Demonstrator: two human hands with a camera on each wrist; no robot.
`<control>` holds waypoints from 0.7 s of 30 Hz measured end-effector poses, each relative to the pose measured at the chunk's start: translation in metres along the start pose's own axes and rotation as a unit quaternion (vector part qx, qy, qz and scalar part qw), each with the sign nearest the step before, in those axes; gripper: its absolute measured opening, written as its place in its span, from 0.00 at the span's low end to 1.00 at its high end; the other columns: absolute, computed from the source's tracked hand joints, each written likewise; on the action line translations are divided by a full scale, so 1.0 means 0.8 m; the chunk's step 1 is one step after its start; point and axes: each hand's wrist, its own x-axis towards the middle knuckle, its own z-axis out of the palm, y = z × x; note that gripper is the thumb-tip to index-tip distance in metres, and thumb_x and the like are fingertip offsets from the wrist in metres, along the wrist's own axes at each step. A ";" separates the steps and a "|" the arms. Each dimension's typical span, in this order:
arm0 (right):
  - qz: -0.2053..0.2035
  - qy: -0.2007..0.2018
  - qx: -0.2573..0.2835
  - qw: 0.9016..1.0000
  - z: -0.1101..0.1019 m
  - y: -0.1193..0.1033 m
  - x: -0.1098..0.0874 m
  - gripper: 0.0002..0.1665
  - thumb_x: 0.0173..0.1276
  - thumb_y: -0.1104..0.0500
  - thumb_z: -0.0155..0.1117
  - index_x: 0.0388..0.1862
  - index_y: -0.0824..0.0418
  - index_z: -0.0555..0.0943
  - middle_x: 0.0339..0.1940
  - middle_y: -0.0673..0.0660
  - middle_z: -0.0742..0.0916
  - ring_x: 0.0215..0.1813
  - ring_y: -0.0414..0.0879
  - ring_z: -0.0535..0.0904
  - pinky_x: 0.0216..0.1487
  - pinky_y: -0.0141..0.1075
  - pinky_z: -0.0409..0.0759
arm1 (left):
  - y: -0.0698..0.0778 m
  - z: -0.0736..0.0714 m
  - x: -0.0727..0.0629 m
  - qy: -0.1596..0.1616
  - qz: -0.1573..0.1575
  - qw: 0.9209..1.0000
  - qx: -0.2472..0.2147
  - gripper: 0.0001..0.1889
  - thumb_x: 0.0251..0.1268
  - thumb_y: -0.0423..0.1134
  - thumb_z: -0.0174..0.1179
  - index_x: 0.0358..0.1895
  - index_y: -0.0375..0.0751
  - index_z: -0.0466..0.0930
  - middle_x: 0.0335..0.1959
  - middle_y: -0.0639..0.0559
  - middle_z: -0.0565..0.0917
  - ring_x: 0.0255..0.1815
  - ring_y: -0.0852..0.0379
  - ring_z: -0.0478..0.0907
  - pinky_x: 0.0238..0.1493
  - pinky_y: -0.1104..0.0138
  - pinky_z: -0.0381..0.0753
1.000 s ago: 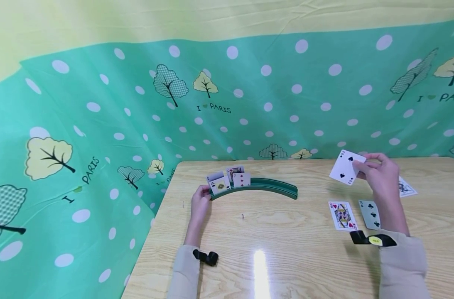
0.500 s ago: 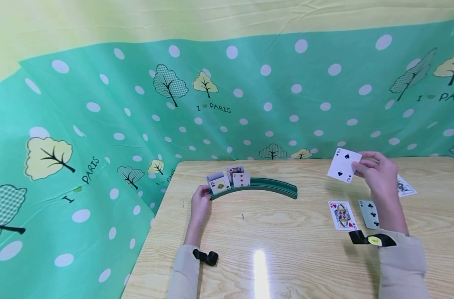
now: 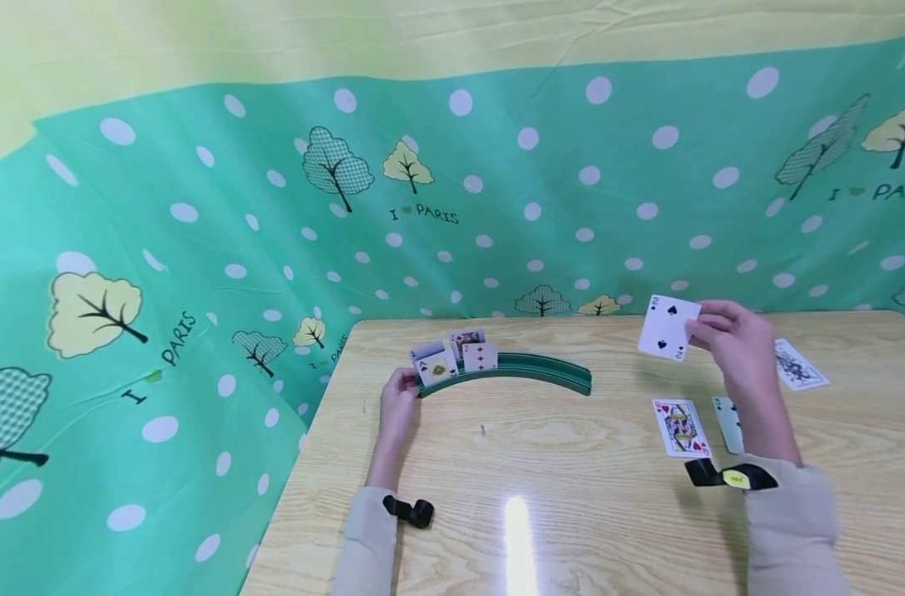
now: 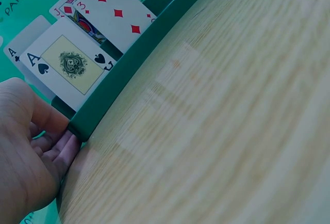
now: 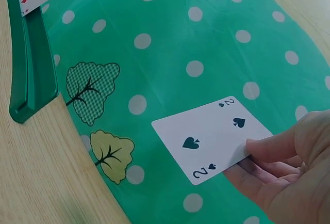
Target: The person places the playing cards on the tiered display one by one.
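Observation:
My right hand [image 3: 743, 339] pinches a playing card, the two of spades [image 5: 203, 139], by one edge between thumb and fingers, raised above the table's far right. My left hand [image 4: 26, 146] grips the left end of a curved green card holder [image 3: 541, 371], thumb and fingers at its tip. Standing in the holder near that hand are the ace of spades [image 4: 69, 64], another ace [image 4: 31, 43] behind it, the three of diamonds [image 4: 116, 15] and a jack of diamonds [image 4: 69, 4]. The right half of the holder's slots shows no card.
On the wooden table [image 3: 571, 497] lie a queen of hearts [image 3: 681, 428], a clubs card [image 3: 728, 422] partly hidden by my right forearm, and a card with a dark figure [image 3: 798, 366]. A green dotted cloth [image 3: 497, 232] hangs behind the table's far edge.
My right hand has moved a little left with the two of spades, which now stands more upright. The left hand stays at the card holder's end.

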 end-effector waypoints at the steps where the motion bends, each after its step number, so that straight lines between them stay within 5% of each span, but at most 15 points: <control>1: -0.002 -0.001 0.003 1.000 0.001 -0.001 -0.001 0.12 0.76 0.64 0.63 0.53 0.51 0.77 0.39 0.42 0.83 0.41 0.33 0.82 0.46 0.23 0.81 | 0.000 0.000 0.000 0.000 -0.001 1.000 0.000 0.20 0.64 0.22 0.48 0.58 0.27 0.77 0.55 0.33 0.81 0.56 0.41 0.78 0.61 0.53 0.76; 11: -0.020 -0.007 0.107 0.994 0.013 -0.014 -0.007 0.11 0.73 0.70 0.64 0.47 0.56 0.79 0.34 0.43 0.85 0.38 0.34 0.84 0.42 0.24 0.82 | 0.001 0.000 -0.002 0.003 -0.002 1.000 -0.005 0.19 0.64 0.23 0.48 0.57 0.26 0.77 0.55 0.32 0.81 0.56 0.41 0.78 0.60 0.55 0.76; 21: -0.008 -0.005 0.095 0.995 0.039 -0.026 -0.011 0.09 0.74 0.65 0.65 0.49 0.55 0.79 0.39 0.44 0.85 0.43 0.36 0.83 0.46 0.25 0.82 | 0.003 0.001 -0.004 0.003 -0.006 1.000 0.001 0.19 0.64 0.23 0.47 0.58 0.26 0.76 0.56 0.32 0.80 0.58 0.40 0.77 0.61 0.54 0.75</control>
